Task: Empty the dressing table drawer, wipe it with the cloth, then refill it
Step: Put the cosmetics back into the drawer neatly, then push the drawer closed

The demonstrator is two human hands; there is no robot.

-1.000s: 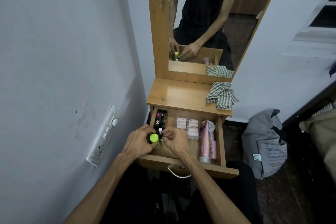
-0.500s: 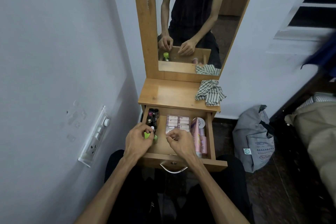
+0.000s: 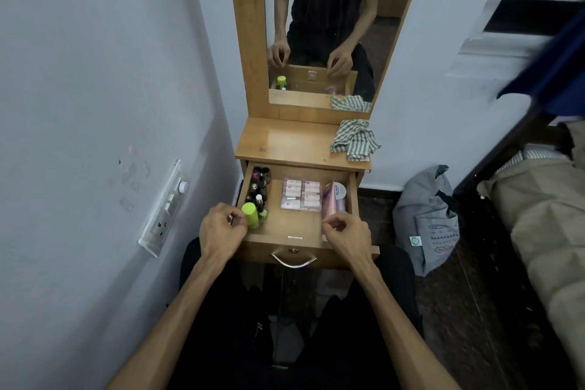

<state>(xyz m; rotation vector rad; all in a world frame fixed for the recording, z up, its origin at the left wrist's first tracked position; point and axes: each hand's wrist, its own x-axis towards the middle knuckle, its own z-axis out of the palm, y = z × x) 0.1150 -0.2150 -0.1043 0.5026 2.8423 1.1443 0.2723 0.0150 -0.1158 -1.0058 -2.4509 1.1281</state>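
Head view: both forearms reach forward from the near edge toward the open drawer (image 3: 285,231) of the wooden dressing table (image 3: 285,142). The left hand (image 3: 221,228) hovers at the drawer's near-left corner, back of the hand up, fingers loosely curled with thumb and fingertips close together, holding nothing — just beside a lime-green bottle (image 3: 250,215), though contact cannot be told. The right hand (image 3: 346,233) sits over the near-right corner, fingers likewise loosely curled and empty, right by the near end of a pink tube (image 3: 330,199).

Inside the drawer, a cluster of small dark bottles (image 3: 259,182) lines the left wall, running far from the green bottle. A clear pack of pink-and-white items (image 3: 302,195) lies in the middle, with the pink tube and a round white jar (image 3: 340,190) along the right wall. The near middle of the drawer floor is bare wood.

The striped cloth (image 3: 354,139) lies crumpled on the far-right of the tabletop, below the mirror (image 3: 326,25) — untouched by either hand.
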